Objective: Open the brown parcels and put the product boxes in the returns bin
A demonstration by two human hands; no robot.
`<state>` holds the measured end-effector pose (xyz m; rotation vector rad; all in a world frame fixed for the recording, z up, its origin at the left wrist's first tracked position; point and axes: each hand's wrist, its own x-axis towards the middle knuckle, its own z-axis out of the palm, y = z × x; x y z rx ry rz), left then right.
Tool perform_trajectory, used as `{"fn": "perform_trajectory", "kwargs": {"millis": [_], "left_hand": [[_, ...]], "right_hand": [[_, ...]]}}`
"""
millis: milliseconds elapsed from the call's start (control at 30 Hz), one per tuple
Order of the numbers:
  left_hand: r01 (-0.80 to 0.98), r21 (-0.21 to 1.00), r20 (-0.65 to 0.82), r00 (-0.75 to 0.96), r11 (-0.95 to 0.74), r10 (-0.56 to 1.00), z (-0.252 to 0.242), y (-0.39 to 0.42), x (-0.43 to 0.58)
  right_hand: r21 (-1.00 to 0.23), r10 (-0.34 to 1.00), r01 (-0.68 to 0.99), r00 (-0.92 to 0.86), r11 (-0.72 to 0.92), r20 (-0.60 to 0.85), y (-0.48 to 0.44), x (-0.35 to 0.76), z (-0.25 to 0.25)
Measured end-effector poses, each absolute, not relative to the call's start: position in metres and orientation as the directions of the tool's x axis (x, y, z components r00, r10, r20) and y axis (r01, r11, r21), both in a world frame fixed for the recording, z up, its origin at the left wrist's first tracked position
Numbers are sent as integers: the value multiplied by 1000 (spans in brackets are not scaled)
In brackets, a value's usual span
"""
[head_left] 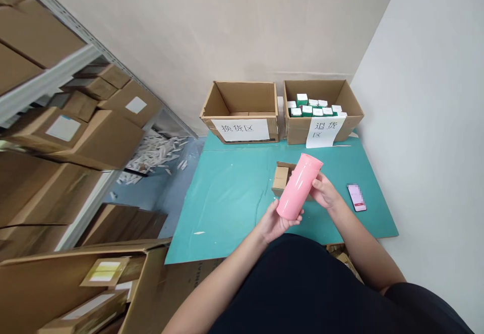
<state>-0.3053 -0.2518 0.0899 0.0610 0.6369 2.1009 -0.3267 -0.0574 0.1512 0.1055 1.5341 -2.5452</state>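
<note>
A glossy pink cylindrical container (pixel 300 186) is held tilted above the near part of the table, its upper end leaning to the right. My left hand (pixel 278 221) supports it at the lower end, fingers curled under the base. Around its right side, near the upper end, my right hand (pixel 322 190) grips it. Whether the upper end is open cannot be made out. Just behind the container stands a small open cardboard box (pixel 279 191), partly hidden by it, with a brown cardboard piece inside.
The green-topped table (pixel 227 187) carries two larger open cartons at the back: a left carton (pixel 239 92) with a paper label, and a right carton (pixel 350 104) holding several green-and-white boxes. A phone (pixel 356 197) lies at right. Shelves of boxes (pixel 113 137) and a big carton (pixel 151 273) stand left.
</note>
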Motion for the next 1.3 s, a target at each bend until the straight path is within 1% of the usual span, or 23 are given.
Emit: {"fn": "perform_trajectory", "kwargs": {"millis": [33,67,133,200,267,300,367,467,533,600,733,867,1000,1133,1300], "left_hand": [[-751,483,-194,-593,-450,781,88,-252,-305],[-712,529,-198,-632,-461,749,85,-251,-305],[-567,664,-193,-760,-488,621,80,-249,-306],[-403,779,-159,-868,-480,470,76,-248,-306],[-314,835,-134,-913,-452,385,73,-248,-306],[-315,839,-137,-912,-445,387,72,-249,-306],[-406,795,-168,-861,-451,480,72,-254,-306],[-626,623,-186,-702,-470,688,70,-263,-308],[-721,509,-163,-617,-470,770,66,-267,-310],[-764,438,-135,-578,-474,805,61,-270,-311],[-796,386,-99,-538,-466,837,52,-271,-309],[-825,388,-128,-490,-411,862,47,-268,-307],[-758,476,-208,-590,-446,780,45,-265,-307],[-662,576,-201,-684,-480,701,44,-266,-309],[-607,654,-180,-705,-452,686,44,-272,-307]], "right_hand": [[-869,-113,187,-982,-458,-152,-57,-327,149],[-872,-91,181,-983,-454,-157,-58,-327,146],[-892,12,139,-987,-431,-160,-63,-327,141],[-915,119,87,-982,-394,-145,-70,-325,138],[-931,172,58,-977,-360,-127,-77,-323,139],[-936,176,52,-977,-349,-120,-80,-322,141],[-938,144,55,-983,-343,-111,-81,-321,145],[-915,27,113,-991,-389,-133,-76,-321,148],[-887,-46,161,-987,-432,-157,-71,-323,147],[-866,-84,181,-984,-466,-160,-67,-324,145],[-867,-90,171,-985,-468,-146,-64,-328,141],[-905,-43,164,-986,-391,-160,-64,-330,143],[-954,-28,127,-992,-272,-124,-60,-329,144],[-993,-64,85,-995,-80,-79,-52,-327,146],[-985,-113,34,-992,167,-54,-41,-328,155]]}}
